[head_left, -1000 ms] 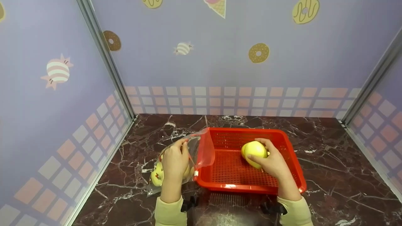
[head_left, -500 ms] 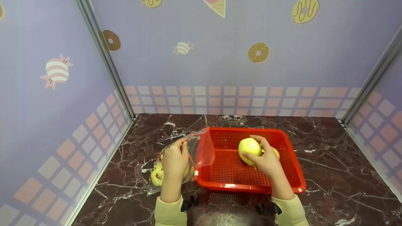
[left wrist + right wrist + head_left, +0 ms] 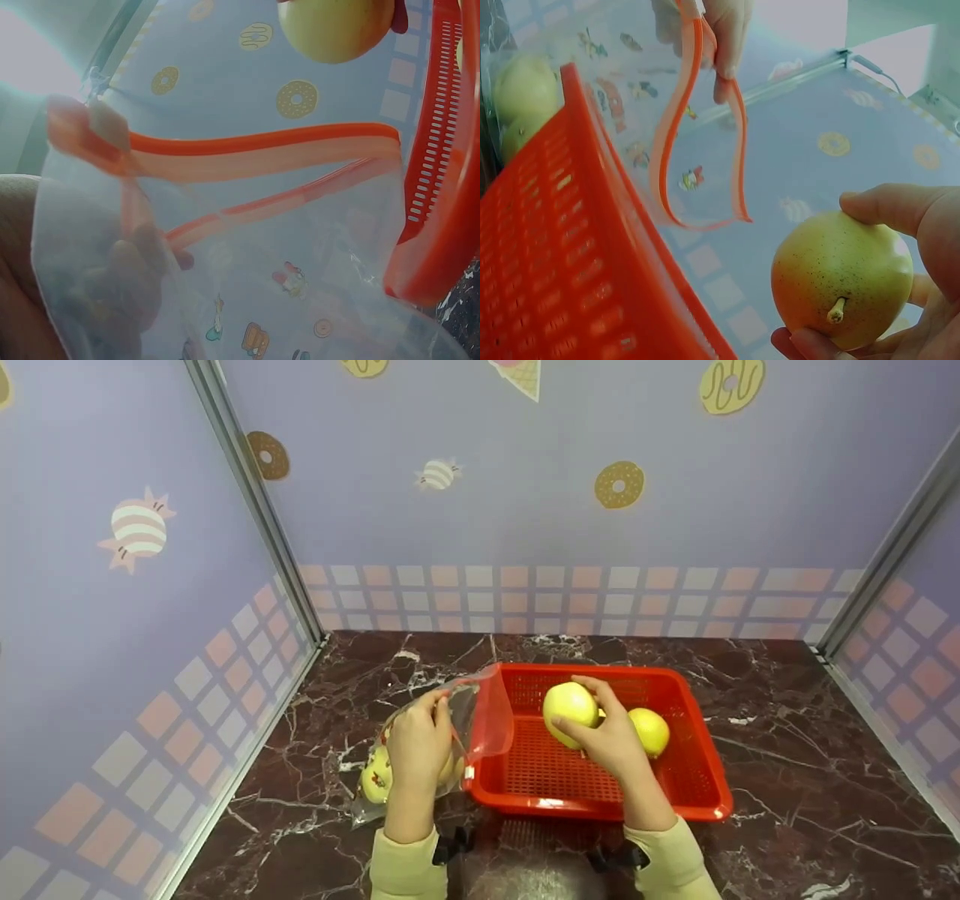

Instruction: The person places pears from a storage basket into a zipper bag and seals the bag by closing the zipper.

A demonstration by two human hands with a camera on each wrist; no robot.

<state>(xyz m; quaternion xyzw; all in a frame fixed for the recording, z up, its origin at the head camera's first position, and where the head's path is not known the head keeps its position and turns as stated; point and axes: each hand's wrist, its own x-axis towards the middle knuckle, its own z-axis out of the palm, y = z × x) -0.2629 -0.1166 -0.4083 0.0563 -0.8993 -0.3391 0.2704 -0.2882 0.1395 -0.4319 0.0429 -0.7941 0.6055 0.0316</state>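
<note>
My right hand (image 3: 613,739) grips a round yellow-green pear (image 3: 568,711) above the red basket, thumb on one side and fingers on the other. In the right wrist view the pear (image 3: 840,277) shows its short stem and speckled skin. My left hand (image 3: 416,742) pinches the rim of a clear zip bag (image 3: 247,247), whose orange-edged mouth gapes toward the basket. The bag has small cartoon prints and lies on the left, overlapping the basket's left rim. Inside it are several pears (image 3: 526,86), partly hidden by my left hand in the head view.
The red plastic basket (image 3: 551,804) stands on the dark marbled table (image 3: 810,750). Another pear (image 3: 650,731) lies in its right part, behind my right hand. Patterned panels (image 3: 525,525) close off the back, left and right.
My right hand has carried the pear leftward across the basket toward the bag, uncovering the pear at the right. My left hand and the bag have stayed put.
</note>
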